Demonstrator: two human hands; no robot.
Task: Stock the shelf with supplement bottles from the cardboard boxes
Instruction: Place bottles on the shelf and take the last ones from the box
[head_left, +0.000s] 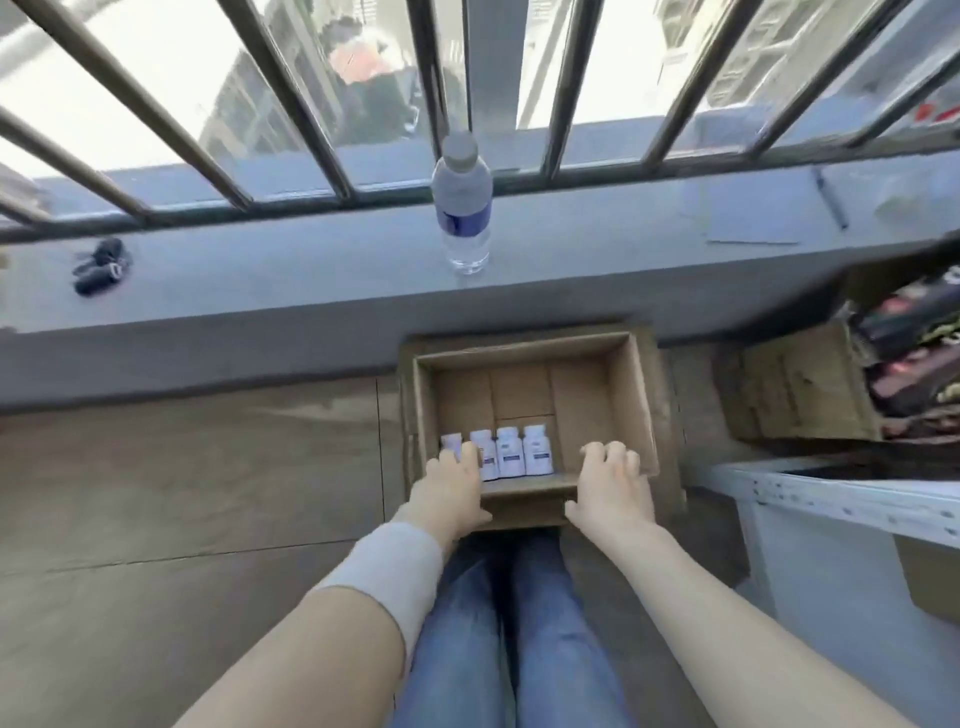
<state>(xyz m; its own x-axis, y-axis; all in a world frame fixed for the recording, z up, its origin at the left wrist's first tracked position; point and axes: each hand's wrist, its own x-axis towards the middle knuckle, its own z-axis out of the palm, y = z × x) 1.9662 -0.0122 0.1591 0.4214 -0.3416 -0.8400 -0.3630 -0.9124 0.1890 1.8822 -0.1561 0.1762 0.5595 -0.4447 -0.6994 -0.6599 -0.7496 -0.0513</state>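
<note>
On the floor (182, 467) below the ledge (260, 270), I find an open box (636, 405) with its flaps folded out. Four white bottles (537, 449) stand upright in one row against its near wall, toward the left corner.

The left hand (454, 486) reaches over the near rim. Its fingers lie across the two leftmost bottles and touch them; I cannot tell from here whether they grip one. The right hand (613, 483) hovers over the near right corner of the box, fingers spread and loosely bent, holding nothing, apart from the bottles.

A pale band (395, 577) wraps the left forearm. Jeans (519, 623) show between the arms.

On the ledge I note a water bottle (462, 208) standing upright at centre, keys (101, 265) to the left, and paper (753, 213) with a pen (831, 200) to the right. A second box (795, 389), holding dark packets (914, 353), sits right of the first. Nearer me, a white shelf (841, 493) edge enters from the right.
</note>
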